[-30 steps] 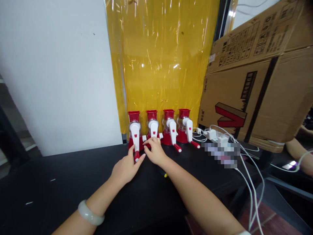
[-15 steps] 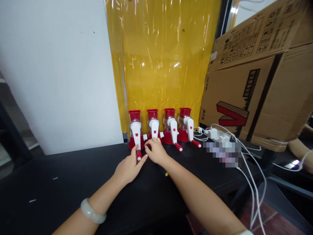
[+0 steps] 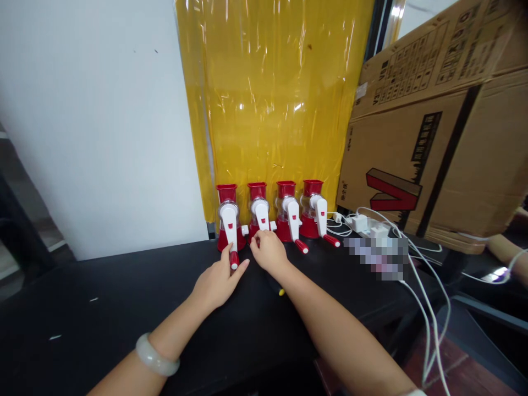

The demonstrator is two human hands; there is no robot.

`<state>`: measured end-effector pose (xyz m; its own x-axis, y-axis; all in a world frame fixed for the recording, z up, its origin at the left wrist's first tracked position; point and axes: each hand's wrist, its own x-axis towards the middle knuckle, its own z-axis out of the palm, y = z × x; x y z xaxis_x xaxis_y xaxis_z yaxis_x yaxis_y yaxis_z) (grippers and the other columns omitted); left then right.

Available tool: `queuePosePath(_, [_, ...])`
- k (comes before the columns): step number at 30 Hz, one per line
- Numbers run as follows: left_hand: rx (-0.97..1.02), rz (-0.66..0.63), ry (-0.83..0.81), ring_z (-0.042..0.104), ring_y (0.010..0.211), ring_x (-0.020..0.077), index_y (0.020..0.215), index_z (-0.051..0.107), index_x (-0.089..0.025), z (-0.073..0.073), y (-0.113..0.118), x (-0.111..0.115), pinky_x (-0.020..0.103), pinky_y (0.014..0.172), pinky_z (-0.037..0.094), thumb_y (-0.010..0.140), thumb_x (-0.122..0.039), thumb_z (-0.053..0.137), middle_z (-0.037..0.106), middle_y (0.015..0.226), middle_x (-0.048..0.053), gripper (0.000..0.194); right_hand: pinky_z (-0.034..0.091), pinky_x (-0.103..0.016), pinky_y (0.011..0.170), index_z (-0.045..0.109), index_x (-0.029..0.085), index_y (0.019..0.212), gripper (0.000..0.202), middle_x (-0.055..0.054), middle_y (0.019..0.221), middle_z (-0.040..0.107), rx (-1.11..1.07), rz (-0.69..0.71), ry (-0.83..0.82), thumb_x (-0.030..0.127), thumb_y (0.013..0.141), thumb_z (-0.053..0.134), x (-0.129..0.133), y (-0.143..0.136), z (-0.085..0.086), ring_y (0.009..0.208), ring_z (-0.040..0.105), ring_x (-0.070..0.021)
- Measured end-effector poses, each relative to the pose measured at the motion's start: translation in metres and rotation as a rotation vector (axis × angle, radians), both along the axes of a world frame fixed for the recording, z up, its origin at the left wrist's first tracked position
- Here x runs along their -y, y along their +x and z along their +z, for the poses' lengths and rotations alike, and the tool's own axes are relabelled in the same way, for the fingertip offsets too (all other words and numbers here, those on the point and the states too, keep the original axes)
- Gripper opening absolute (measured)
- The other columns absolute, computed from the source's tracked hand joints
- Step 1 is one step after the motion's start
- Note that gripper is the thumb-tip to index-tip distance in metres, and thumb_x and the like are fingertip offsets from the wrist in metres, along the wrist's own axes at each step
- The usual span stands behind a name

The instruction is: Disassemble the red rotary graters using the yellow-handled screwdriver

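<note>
Several red and white rotary graters stand in a row at the back of the black table [image 3: 124, 308]. My left hand [image 3: 212, 283] is at the leftmost grater [image 3: 226, 193]; its index finger touches the red-tipped crank handle [image 3: 234, 259], while the thumb points away to the right. Over the lower crank of the second grater [image 3: 258, 191], my right hand [image 3: 268, 253] has its fingers curled and closed; that crank's handle is hidden behind them. The third grater [image 3: 286, 190] and the rightmost grater [image 3: 313, 188] stand untouched, cranks angled down to the right.
A dark object with a yellow tip [image 3: 281, 292] lies partly under my right wrist. White cables and plugs [image 3: 377, 231] spread across the right side, beside a large cardboard box [image 3: 383, 148]. Behind the graters hangs a yellow plastic curtain [image 3: 272, 99]. Another person's arm [image 3: 505, 253] shows at far right.
My right hand has shifted slightly right, and its fingers have curled in at the second grater's crank. My left hand stays in place.
</note>
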<state>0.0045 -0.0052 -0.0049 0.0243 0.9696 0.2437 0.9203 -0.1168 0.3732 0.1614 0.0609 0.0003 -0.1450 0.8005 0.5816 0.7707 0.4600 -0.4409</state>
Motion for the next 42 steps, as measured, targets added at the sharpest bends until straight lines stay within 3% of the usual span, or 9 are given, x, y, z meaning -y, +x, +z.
queuePosePath(7, [0.035,0.038,0.034,0.067,0.093,0.0365,0.146,0.031,-0.019,0.002,-0.004,0.0,0.047,0.076,0.049,0.089,-0.068,0.024,0.069,0.106,0.016,0.076,0.042,-0.029,0.073,0.063,0.019,0.091,0.025,-0.008,0.093,0.067,0.128,-0.15,0.0,0.033,0.092,0.042,0.008,0.002,0.008,0.091,0.06,-0.0209])
queuePosePath(11, [0.295,-0.005,0.268,0.063,0.106,0.0286,0.133,0.044,-0.017,-0.006,-0.013,-0.02,0.045,0.093,0.046,0.09,-0.062,0.034,0.061,0.118,0.015,0.063,0.041,-0.031,0.071,0.064,0.017,0.094,0.029,-0.01,0.091,0.068,0.191,-0.199,-0.025,0.035,0.093,0.041,0.01,0.002,0.01,0.087,0.063,-0.022])
queuePosePath(14, [0.507,0.087,0.374,0.054,0.12,0.0296,0.128,0.045,-0.01,-0.005,-0.019,-0.046,0.045,0.102,0.041,0.086,-0.059,0.044,0.054,0.127,0.021,0.065,0.041,-0.034,0.075,0.064,0.016,0.094,0.03,-0.011,0.09,0.069,0.229,-0.216,-0.004,0.034,0.092,0.041,0.011,0.002,0.011,0.087,0.064,-0.0234])
queuePosePath(18, [0.469,0.163,0.447,0.038,0.134,0.0351,0.139,0.029,-0.005,0.017,-0.018,-0.074,0.047,0.109,0.033,0.071,-0.049,0.07,0.039,0.142,0.028,0.091,0.041,-0.036,0.078,0.065,0.015,0.095,0.03,-0.012,0.091,0.069,0.247,-0.234,0.036,0.035,0.092,0.042,0.01,0.003,0.011,0.087,0.064,-0.0246])
queuePosePath(21, [0.441,0.197,0.454,0.035,0.137,0.0377,0.142,0.02,-0.005,0.04,-0.01,-0.09,0.047,0.11,0.032,0.062,-0.046,0.079,0.032,0.146,0.03,0.108,0.039,-0.038,0.082,0.065,0.015,0.096,0.03,-0.013,0.091,0.069,0.248,-0.246,0.056,0.035,0.092,0.042,0.01,0.005,0.011,0.087,0.065,-0.0248])
queuePosePath(25, [0.461,0.248,0.383,0.04,0.133,0.0384,0.142,0.018,-0.007,0.056,0.002,-0.108,0.048,0.106,0.037,0.058,-0.05,0.082,0.039,0.142,0.029,0.114,0.031,-0.045,0.097,0.065,0.015,0.095,0.028,-0.012,0.09,0.07,0.243,-0.252,0.104,0.033,0.091,0.044,0.009,0.004,0.009,0.087,0.065,-0.0244])
queuePosePath(28, [0.432,0.299,0.382,0.046,0.129,0.0378,0.14,0.024,-0.007,0.057,0.008,-0.116,0.045,0.102,0.041,0.056,-0.048,0.083,0.045,0.137,0.028,0.111,0.025,-0.049,0.102,0.065,0.014,0.094,0.027,-0.012,0.089,0.07,0.246,-0.24,0.105,0.033,0.09,0.045,0.008,0.003,0.008,0.088,0.064,-0.0246])
queuePosePath(33, [0.43,0.389,0.388,0.056,0.118,0.0378,0.137,0.033,-0.009,0.053,0.007,-0.119,0.046,0.094,0.047,0.067,-0.044,0.075,0.056,0.129,0.024,0.089,0.026,-0.048,0.101,0.065,0.014,0.094,0.028,-0.012,0.088,0.07,0.243,-0.235,0.099,0.034,0.09,0.045,0.009,0.003,0.008,0.088,0.064,-0.025])
queuePosePath(42, [0.414,0.237,0.435,0.058,0.115,0.0333,0.135,0.038,-0.012,0.046,-0.02,-0.116,0.042,0.094,0.046,0.072,-0.043,0.072,0.057,0.129,0.02,0.078,0.029,-0.045,0.098,0.065,0.015,0.095,0.028,-0.012,0.091,0.07,0.244,-0.231,0.094,0.034,0.09,0.045,0.01,0.003,0.007,0.089,0.063,-0.0245])
